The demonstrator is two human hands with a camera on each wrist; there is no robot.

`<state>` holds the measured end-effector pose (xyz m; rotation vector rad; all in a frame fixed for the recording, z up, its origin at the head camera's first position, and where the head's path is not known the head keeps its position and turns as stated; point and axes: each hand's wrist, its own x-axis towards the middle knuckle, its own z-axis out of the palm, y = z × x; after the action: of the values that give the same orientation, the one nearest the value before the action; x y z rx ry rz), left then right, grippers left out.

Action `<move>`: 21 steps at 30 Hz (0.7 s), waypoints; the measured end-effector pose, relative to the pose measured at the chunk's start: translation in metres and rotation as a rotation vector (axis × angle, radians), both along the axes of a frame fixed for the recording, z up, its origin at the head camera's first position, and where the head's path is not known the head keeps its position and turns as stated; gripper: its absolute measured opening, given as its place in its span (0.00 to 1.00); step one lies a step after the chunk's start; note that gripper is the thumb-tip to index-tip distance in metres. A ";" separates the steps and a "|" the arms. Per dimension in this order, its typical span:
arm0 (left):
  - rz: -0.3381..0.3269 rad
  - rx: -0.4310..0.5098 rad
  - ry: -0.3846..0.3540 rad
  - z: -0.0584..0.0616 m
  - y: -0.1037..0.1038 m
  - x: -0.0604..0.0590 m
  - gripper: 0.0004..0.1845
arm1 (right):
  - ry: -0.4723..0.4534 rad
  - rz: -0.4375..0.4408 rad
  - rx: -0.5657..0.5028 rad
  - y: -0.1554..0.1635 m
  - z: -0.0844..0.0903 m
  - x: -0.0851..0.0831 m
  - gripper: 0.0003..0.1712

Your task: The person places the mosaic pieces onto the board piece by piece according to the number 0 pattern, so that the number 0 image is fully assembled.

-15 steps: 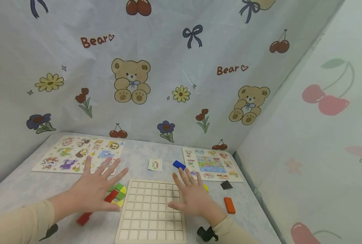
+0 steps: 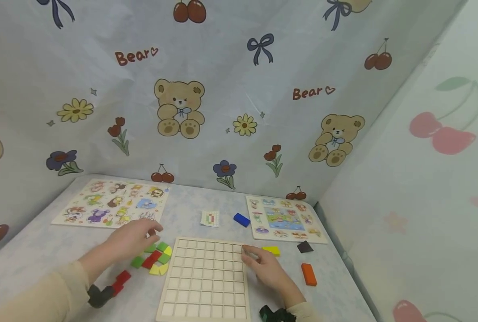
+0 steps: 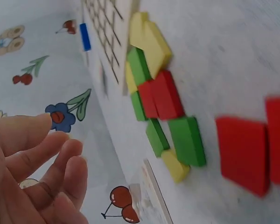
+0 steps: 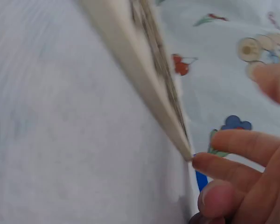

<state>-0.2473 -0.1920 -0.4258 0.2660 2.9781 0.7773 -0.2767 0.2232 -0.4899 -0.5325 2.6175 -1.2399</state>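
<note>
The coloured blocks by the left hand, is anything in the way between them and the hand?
Nothing visible. The left hand hovers just above the pile of coloured blocks, fingers loosely curled and holding nothing. The left wrist view shows only open space between the fingers and the blocks. The wooden grid board lies beside them.

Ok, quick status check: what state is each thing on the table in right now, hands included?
Grid board: flat, cells empty.
Left hand: fingers loosely curled, holding nothing, above the block cluster.
Right hand: fingertips at the board's right edge.
Blue block, yellow block, orange block: lying loose.
</note>
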 end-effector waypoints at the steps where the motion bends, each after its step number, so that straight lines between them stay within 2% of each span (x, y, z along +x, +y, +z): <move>1: 0.021 0.033 -0.015 -0.001 0.002 -0.001 0.18 | 0.005 -0.006 -0.017 0.002 -0.004 0.000 0.30; 3: 0.054 0.092 -0.037 -0.005 0.007 -0.002 0.16 | 0.035 -0.013 -0.025 0.004 -0.011 0.000 0.29; 5: 0.084 0.113 -0.028 -0.010 0.012 -0.003 0.15 | 0.068 -0.014 -0.017 0.004 -0.016 0.000 0.27; 8: 0.111 0.087 0.015 -0.019 0.019 -0.003 0.14 | 0.117 -0.005 0.022 0.004 -0.018 -0.001 0.25; 12: 0.123 0.014 0.077 -0.033 0.024 -0.006 0.13 | 0.114 0.014 0.017 0.004 -0.018 0.001 0.23; 15: 0.121 -0.005 0.099 -0.043 0.025 -0.008 0.13 | 0.111 0.033 0.003 0.004 -0.018 0.002 0.23; 18: 0.126 -0.005 0.100 -0.047 0.022 -0.008 0.13 | 0.120 0.041 0.003 0.003 -0.018 0.003 0.23; 21: 0.177 -0.005 0.068 -0.046 0.013 -0.007 0.13 | 0.117 0.036 -0.001 0.003 -0.017 0.002 0.23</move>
<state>-0.2547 -0.1794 -0.4722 0.0283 3.0993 0.7911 -0.2742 0.2263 -0.5071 -0.6690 2.6897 -1.2344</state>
